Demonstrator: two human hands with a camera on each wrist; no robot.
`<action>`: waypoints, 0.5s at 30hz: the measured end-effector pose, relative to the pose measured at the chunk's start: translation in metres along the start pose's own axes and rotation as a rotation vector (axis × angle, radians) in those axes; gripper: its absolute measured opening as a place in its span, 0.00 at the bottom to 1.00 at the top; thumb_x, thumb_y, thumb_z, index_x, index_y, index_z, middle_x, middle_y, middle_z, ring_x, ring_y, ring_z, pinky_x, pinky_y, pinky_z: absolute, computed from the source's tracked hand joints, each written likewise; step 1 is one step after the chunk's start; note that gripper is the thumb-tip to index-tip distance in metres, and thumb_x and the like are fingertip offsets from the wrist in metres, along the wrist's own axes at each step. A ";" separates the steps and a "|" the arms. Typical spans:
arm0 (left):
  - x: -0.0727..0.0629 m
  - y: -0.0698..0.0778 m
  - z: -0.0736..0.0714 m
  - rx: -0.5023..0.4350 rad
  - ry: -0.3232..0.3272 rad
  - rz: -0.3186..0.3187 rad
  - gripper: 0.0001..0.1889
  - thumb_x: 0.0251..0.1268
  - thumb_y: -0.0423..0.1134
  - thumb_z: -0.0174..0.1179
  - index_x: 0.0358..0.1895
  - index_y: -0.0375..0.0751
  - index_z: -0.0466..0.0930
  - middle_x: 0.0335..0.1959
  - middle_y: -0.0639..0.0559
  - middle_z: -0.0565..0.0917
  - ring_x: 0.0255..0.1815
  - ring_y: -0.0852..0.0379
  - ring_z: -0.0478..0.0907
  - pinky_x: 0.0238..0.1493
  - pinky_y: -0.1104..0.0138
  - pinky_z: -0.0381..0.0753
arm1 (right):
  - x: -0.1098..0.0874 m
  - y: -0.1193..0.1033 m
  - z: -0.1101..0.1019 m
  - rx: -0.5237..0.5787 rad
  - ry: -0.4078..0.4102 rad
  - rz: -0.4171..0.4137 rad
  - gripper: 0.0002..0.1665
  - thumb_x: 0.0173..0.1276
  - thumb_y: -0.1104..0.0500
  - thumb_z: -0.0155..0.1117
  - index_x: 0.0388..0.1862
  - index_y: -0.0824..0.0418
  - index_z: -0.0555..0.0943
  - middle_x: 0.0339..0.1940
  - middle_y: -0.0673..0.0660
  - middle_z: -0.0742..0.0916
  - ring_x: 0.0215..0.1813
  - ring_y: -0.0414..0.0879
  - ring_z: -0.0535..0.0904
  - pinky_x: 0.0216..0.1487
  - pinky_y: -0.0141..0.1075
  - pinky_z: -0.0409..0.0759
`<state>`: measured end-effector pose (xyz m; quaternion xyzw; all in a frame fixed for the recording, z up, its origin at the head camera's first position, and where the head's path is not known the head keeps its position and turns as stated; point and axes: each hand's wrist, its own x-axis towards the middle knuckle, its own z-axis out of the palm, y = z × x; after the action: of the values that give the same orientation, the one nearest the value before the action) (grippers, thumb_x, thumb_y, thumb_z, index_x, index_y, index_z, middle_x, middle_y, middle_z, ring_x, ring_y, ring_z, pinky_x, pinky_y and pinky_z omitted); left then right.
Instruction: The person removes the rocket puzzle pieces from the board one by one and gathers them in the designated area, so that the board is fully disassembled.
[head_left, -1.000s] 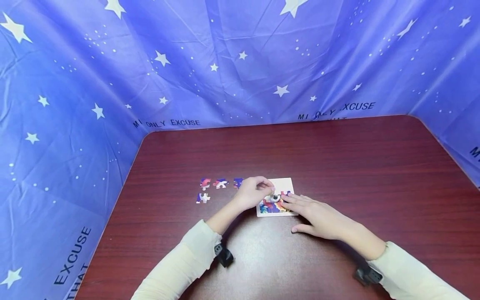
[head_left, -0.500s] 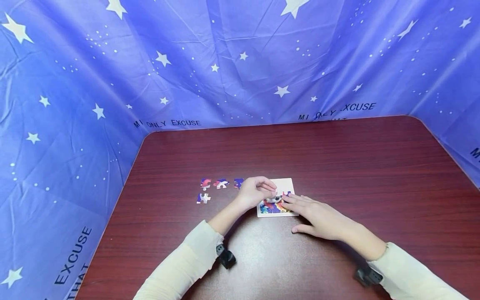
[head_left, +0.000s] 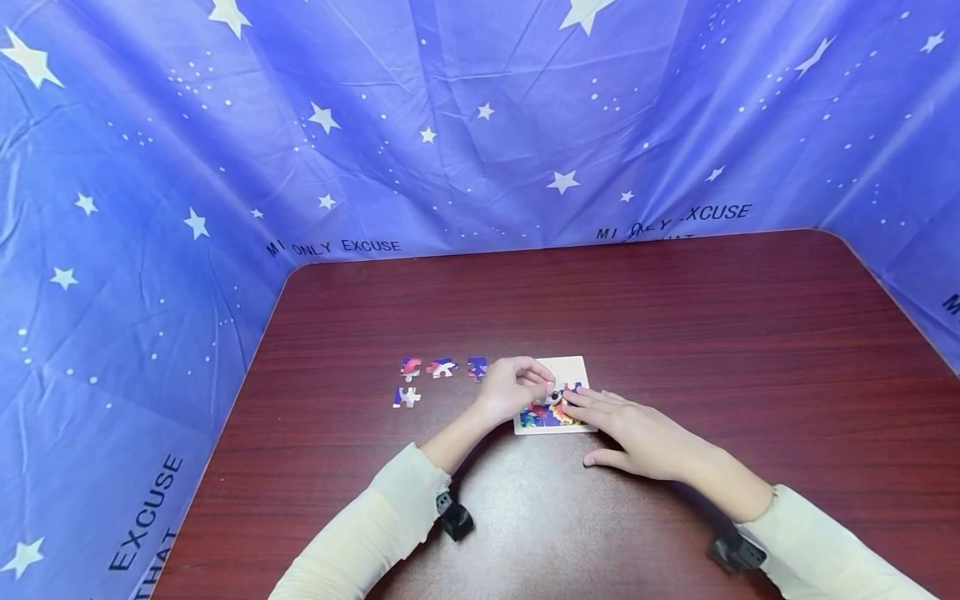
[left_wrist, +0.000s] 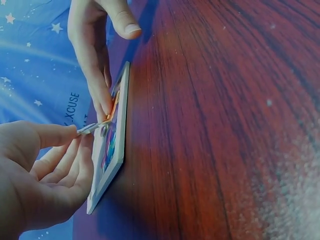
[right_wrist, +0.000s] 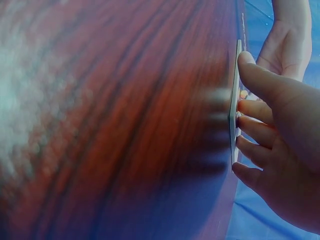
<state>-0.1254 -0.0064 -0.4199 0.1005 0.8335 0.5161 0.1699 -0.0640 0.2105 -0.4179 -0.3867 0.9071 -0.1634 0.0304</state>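
Observation:
Between thumb and fingertips, my left hand (head_left: pixel 510 389) pinches a jigsaw puzzle piece (left_wrist: pixel 88 128). In the left wrist view this piece is tilted, just over the puzzle board (left_wrist: pixel 125 100) and against or very close to its picture. The board is a small pale-rimmed square. Its near part bears colourful fitted pieces (head_left: pixel 542 417), while its far part is bare white. My right hand (head_left: pixel 641 435) lies with straight fingers on the board's right side, thumb spread toward me. Fingers hide part of the picture and most of the held piece.
Several loose puzzle pieces (head_left: pixel 442 368) in purple, red and white lie left of the board. They rest on a dark red wood-grain table (head_left: pixel 675 317). A blue star-patterned cloth (head_left: pixel 480 150) hangs behind the table and along its sides.
My left hand has shifted slightly to the right, and the piece it pinches has changed its tilt over the board. The right hand stays in place.

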 end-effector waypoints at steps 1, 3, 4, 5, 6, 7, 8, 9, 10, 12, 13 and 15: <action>0.000 0.000 0.000 0.006 0.007 0.002 0.05 0.56 0.31 0.64 0.36 0.37 0.85 0.35 0.42 0.89 0.32 0.56 0.86 0.30 0.76 0.80 | 0.000 0.000 0.000 0.001 0.002 -0.002 0.40 0.59 0.47 0.69 0.68 0.60 0.71 0.71 0.57 0.73 0.72 0.55 0.69 0.69 0.52 0.68; 0.000 0.000 -0.001 0.018 0.025 0.004 0.05 0.56 0.32 0.65 0.36 0.37 0.85 0.35 0.42 0.89 0.32 0.56 0.86 0.29 0.76 0.80 | 0.000 0.000 0.000 0.004 0.004 -0.003 0.40 0.59 0.47 0.69 0.68 0.60 0.71 0.71 0.57 0.73 0.72 0.55 0.69 0.69 0.52 0.68; 0.000 0.000 -0.002 0.021 0.033 0.005 0.05 0.56 0.32 0.65 0.36 0.37 0.85 0.34 0.42 0.89 0.31 0.56 0.86 0.29 0.77 0.79 | 0.000 0.000 0.000 0.005 0.003 -0.003 0.40 0.59 0.47 0.69 0.68 0.59 0.71 0.71 0.57 0.73 0.72 0.55 0.69 0.69 0.52 0.68; -0.001 0.000 -0.002 0.023 0.041 0.002 0.05 0.55 0.32 0.65 0.36 0.37 0.85 0.34 0.42 0.89 0.31 0.57 0.86 0.28 0.77 0.79 | 0.000 0.000 0.000 0.008 0.003 -0.002 0.40 0.59 0.46 0.69 0.68 0.59 0.71 0.71 0.57 0.73 0.72 0.54 0.69 0.69 0.52 0.68; -0.001 -0.001 -0.003 0.026 0.048 -0.001 0.05 0.55 0.32 0.65 0.35 0.37 0.85 0.34 0.42 0.89 0.30 0.58 0.86 0.28 0.77 0.78 | 0.000 -0.001 0.000 0.009 0.001 0.001 0.40 0.59 0.46 0.69 0.68 0.59 0.71 0.72 0.57 0.73 0.72 0.54 0.69 0.69 0.52 0.68; -0.001 -0.001 -0.004 0.025 0.055 -0.002 0.05 0.55 0.32 0.66 0.35 0.37 0.85 0.34 0.42 0.89 0.29 0.59 0.85 0.28 0.77 0.78 | 0.000 -0.001 -0.001 0.008 -0.002 0.004 0.40 0.59 0.46 0.69 0.68 0.59 0.70 0.72 0.57 0.73 0.72 0.54 0.69 0.69 0.52 0.68; -0.001 -0.001 -0.005 0.027 0.060 -0.004 0.05 0.55 0.32 0.66 0.35 0.37 0.85 0.33 0.42 0.89 0.28 0.61 0.85 0.27 0.77 0.78 | 0.000 -0.001 -0.001 0.008 -0.006 0.008 0.40 0.59 0.46 0.69 0.69 0.59 0.70 0.72 0.57 0.73 0.72 0.54 0.69 0.69 0.52 0.68; -0.001 -0.001 -0.006 0.027 0.063 -0.010 0.05 0.55 0.32 0.66 0.35 0.37 0.86 0.33 0.42 0.89 0.27 0.63 0.83 0.27 0.77 0.77 | 0.000 -0.001 -0.001 0.008 -0.009 0.012 0.40 0.60 0.46 0.68 0.69 0.58 0.70 0.72 0.56 0.73 0.72 0.54 0.69 0.70 0.52 0.68; -0.001 -0.002 -0.007 0.022 0.064 -0.017 0.05 0.55 0.33 0.66 0.34 0.37 0.86 0.32 0.43 0.89 0.26 0.64 0.82 0.27 0.77 0.77 | 0.000 -0.001 -0.001 0.009 -0.012 0.016 0.40 0.60 0.46 0.68 0.69 0.58 0.69 0.72 0.56 0.72 0.72 0.54 0.68 0.70 0.52 0.68; -0.002 -0.003 -0.009 0.000 0.063 -0.035 0.05 0.54 0.32 0.67 0.34 0.36 0.86 0.32 0.42 0.89 0.24 0.66 0.81 0.28 0.76 0.79 | 0.000 -0.001 -0.001 0.011 -0.018 0.022 0.40 0.60 0.46 0.68 0.69 0.58 0.69 0.72 0.56 0.72 0.72 0.54 0.68 0.70 0.52 0.68; -0.002 -0.003 -0.010 -0.016 0.060 -0.045 0.05 0.54 0.32 0.67 0.34 0.36 0.86 0.32 0.42 0.89 0.23 0.66 0.80 0.28 0.75 0.81 | 0.000 -0.001 -0.001 0.012 -0.019 0.024 0.40 0.60 0.46 0.68 0.69 0.57 0.69 0.72 0.56 0.72 0.72 0.54 0.68 0.70 0.52 0.68; -0.003 -0.005 -0.013 -0.051 0.055 -0.064 0.05 0.55 0.31 0.67 0.35 0.34 0.85 0.32 0.41 0.89 0.23 0.66 0.81 0.29 0.73 0.83 | 0.000 -0.001 -0.002 0.015 -0.022 0.029 0.40 0.60 0.46 0.68 0.69 0.57 0.69 0.73 0.56 0.72 0.73 0.54 0.68 0.70 0.52 0.67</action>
<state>-0.1274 -0.0202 -0.4189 0.0552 0.8271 0.5341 0.1660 -0.0635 0.2101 -0.4160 -0.3751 0.9110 -0.1654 0.0456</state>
